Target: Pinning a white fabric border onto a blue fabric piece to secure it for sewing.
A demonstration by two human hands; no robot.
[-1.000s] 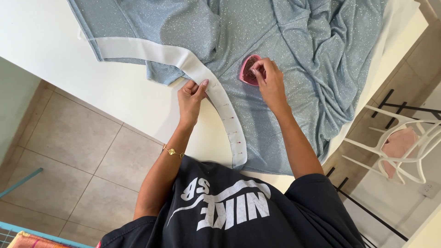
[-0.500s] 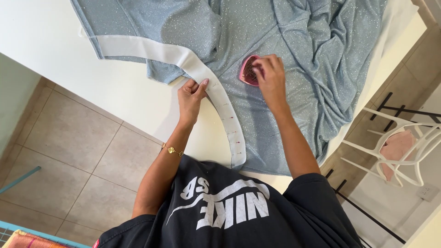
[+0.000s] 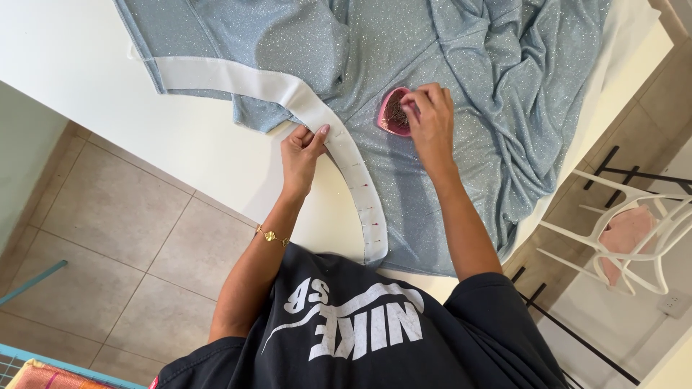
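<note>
Pinching the curved white band between thumb and fingers, the left hand holds it down where it lies over the edge of the fabric. The right hand reaches with bunched fingertips into a small pink pin dish, shallow and rounded, full of thin pins. Both rest on pale blue glittery fabric, soft and rumpled, spread over a smooth white table. Farther right stands a white wire-frame chair on beige floor tiles.
</note>
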